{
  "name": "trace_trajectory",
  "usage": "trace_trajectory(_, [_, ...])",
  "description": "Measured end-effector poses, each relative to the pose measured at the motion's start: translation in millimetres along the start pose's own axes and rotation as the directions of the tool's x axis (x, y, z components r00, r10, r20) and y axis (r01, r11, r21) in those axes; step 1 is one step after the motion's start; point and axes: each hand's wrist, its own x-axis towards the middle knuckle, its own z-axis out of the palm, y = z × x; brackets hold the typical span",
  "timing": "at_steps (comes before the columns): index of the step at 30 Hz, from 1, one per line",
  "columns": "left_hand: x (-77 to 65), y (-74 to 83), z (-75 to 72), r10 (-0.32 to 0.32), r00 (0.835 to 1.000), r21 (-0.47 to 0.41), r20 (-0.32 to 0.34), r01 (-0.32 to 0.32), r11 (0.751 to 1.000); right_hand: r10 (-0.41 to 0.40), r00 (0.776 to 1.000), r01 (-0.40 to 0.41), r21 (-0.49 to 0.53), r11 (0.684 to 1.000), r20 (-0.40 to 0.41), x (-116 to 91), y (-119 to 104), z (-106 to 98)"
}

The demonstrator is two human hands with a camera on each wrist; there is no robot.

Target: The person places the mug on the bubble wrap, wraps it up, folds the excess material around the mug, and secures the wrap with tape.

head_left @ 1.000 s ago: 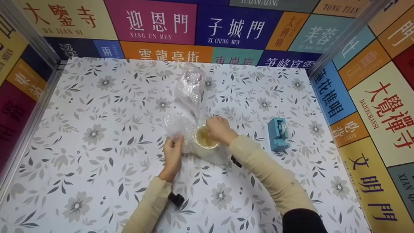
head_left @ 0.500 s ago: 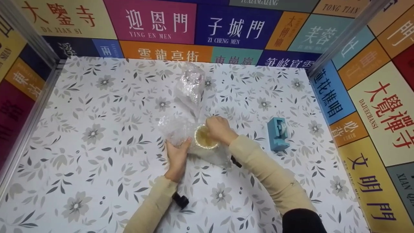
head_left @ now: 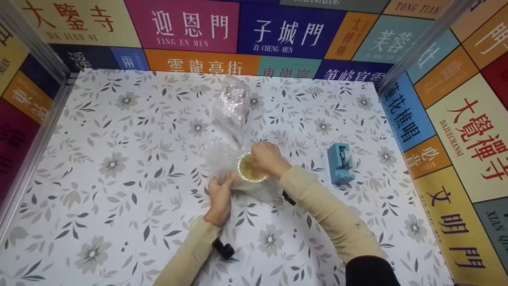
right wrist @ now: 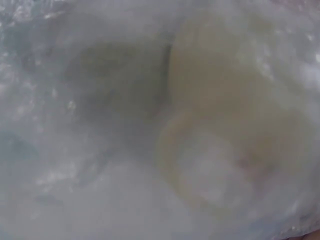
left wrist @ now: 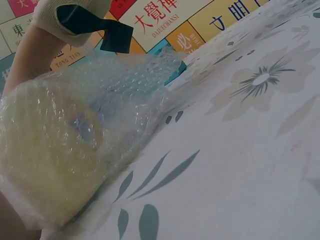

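A yellow mug (head_left: pixel 250 169) stands near the middle of the table with its round opening up. Clear bubble wrap (head_left: pixel 258 190) lies around it, with a loose flap (head_left: pixel 216 153) at its left. My right hand (head_left: pixel 270 159) grips the mug's right rim with curled fingers. Low at the mug's left side, my left hand (head_left: pixel 220 194) holds the wrap, thumb toward the mug and other fingers partly hidden. Through the film, the left wrist view shows the mug's yellow wall (left wrist: pixel 45 155); the right wrist view shows its blurred handle (right wrist: pixel 172 160).
Behind the mug lies a crumpled bubble-wrap bundle (head_left: pixel 232 105), its near tip close to the flap. A teal tape dispenser (head_left: pixel 340 165) stands to the right. The table (head_left: pixel 139 206) has a floral cover, and panels with printed characters (head_left: pixel 190 26) wall it in.
My left hand first pinched the flap, then spread against it at the left, and now sits closer to the mug. The flap has shifted. My right hand stays on the rim.
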Motion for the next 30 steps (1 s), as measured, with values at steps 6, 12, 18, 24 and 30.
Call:
trace_trajectory(6, [-3.3,-2.3,2.1,0.101,0.994,0.075,0.045,-0.104,0.992,-0.011,1.0,0.011,-0.018,1.0,-0.026,0.6,-0.5,1.9])
trace_trajectory(12, [-4.1,-4.1,0.0,0.261,0.957,0.314,0.126,-0.288,0.905,-0.029,0.998,0.028,-0.012,1.0,-0.049,0.2,-0.8,2.7])
trace_trajectory(18, [-14.0,15.2,-1.9,0.429,0.822,0.381,0.374,-0.558,0.738,-0.006,0.999,0.009,0.06,0.998,-0.042,0.4,-0.8,3.2])
trace_trajectory(24, [-14.9,25.5,-6.7,0.418,0.731,0.278,0.54,-0.624,0.731,-0.004,0.998,0.01,0.091,0.996,-0.063,-1.4,-0.6,3.6])
trace_trajectory(30, [2.2,16.5,-15.5,0.326,0.757,0.259,0.566,-0.539,0.801,0.008,0.996,-0.003,0.064,0.998,-0.087,-2.4,-0.4,3.5])
